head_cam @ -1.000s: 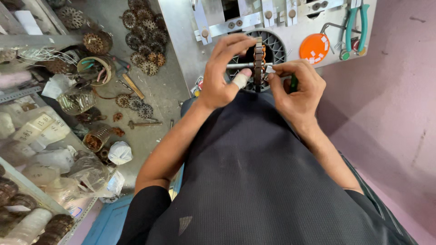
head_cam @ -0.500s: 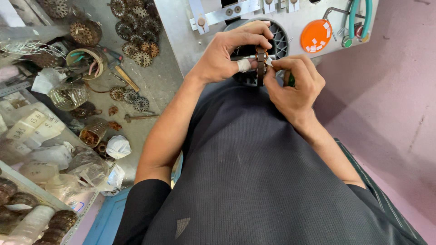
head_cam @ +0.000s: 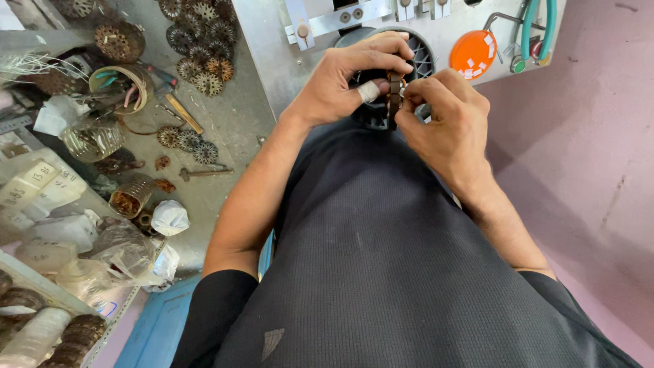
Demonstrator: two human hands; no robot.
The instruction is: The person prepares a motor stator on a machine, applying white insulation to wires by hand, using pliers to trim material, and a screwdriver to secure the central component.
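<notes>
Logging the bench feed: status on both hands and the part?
Left hand and right hand both pinch the dark round toothed metal core, edge-on. White tape wraps one left finger. Grey metal machine panel sits close behind; nothing blocks.

We find little room around our left hand (head_cam: 344,82) and right hand (head_cam: 446,119), pressed together on the brown slotted part (head_cam: 394,95), with the grey metal fixture (head_cam: 272,48) just beyond. To the far right an orange disc (head_cam: 473,54) and green tubing (head_cam: 531,31) crowd the panel. The left floor is cluttered with toothed cores (head_cam: 201,48) and jars (head_cam: 92,140); the pink floor (head_cam: 586,157) at right lies open.
</notes>
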